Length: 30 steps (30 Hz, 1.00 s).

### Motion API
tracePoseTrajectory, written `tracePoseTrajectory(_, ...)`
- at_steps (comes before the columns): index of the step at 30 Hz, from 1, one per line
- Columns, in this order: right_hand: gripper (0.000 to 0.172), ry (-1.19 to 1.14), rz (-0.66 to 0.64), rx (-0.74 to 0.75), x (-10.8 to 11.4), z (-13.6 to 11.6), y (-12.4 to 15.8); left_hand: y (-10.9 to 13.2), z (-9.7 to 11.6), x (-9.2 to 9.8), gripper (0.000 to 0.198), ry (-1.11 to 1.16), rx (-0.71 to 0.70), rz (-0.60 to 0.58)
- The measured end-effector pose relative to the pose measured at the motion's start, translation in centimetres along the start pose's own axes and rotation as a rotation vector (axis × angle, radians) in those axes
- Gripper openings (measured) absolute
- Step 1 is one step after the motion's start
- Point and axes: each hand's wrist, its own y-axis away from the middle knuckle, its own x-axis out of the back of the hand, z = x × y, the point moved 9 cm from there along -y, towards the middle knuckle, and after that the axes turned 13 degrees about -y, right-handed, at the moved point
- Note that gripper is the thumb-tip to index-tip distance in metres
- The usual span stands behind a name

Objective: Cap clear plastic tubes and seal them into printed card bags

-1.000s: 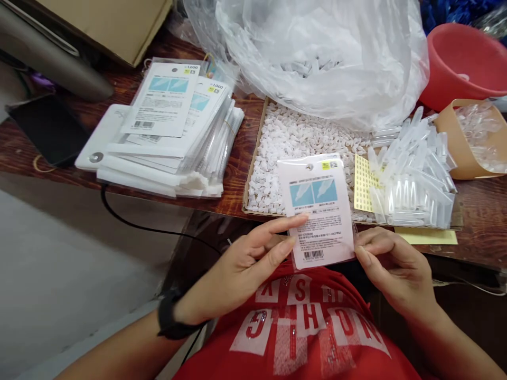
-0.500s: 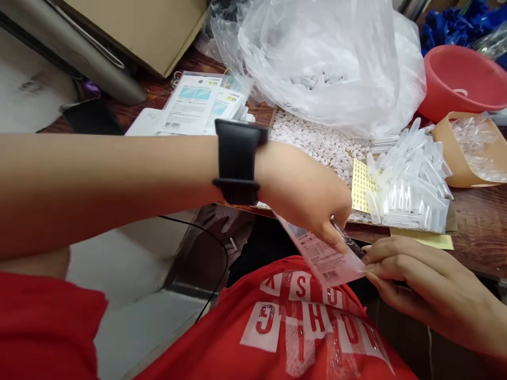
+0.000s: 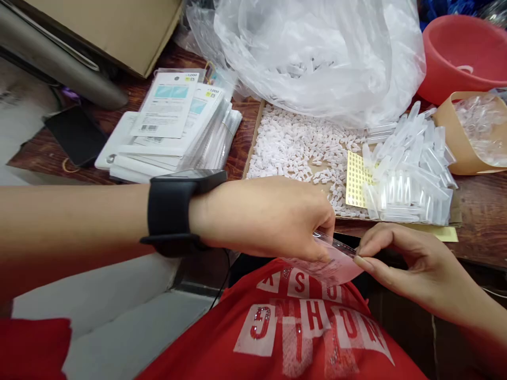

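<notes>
A small clear packet with a pink printed card (image 3: pixel 336 264) lies almost flat just above my lap, below the table edge. My left hand (image 3: pixel 269 216), with a black watch on its wrist, reaches across from the left and pinches the packet's upper side, fingers closed on it. My right hand (image 3: pixel 400 258) pinches the packet's right end between thumb and fingers. Most of the packet is hidden under my left hand.
A shallow cardboard tray (image 3: pixel 253 132) holds many small white pieces, a yellow sticker sheet (image 3: pixel 356 179) and clear plastic tubes (image 3: pixel 412 169). Finished packets (image 3: pixel 174 126) are stacked at the left. Behind are a big clear bag (image 3: pixel 317 53), a red bowl (image 3: pixel 463 53) and a phone (image 3: pixel 75 134).
The packet stood upright facing me a second ago; my left arm swung over it and the packet was tipped down nearly flat. Both hands stay on it.
</notes>
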Motion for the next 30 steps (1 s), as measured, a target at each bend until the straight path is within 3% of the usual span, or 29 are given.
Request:
tracePoseTrajectory(7, 0.008, -0.048, 0.025, -0.038, -0.2, 0.5, -0.2, 0.2, -0.3, -0.5, 0.021, 0.015, 0.020, -0.010)
tracePoseTrajectory(18, 0.015, -0.034, 0.027, -0.092, -0.4, 0.5, -0.5, 0.6, 0.2, -0.2, 0.028, -0.101, -0.003, 0.090)
tracePoseTrajectory(24, 0.017, -0.097, 0.030, -0.182, -0.4, 1.8, -0.3, 0.8, 0.8, 0.0, 0.033, -0.166, -0.047, 0.152)
tracePoseTrajectory(30, 0.015, -0.014, -0.089, -0.107, -1.2, 0.7, -1.2, 0.8, 1.7, 0.1, 0.030, -0.239, -0.087, 0.178)
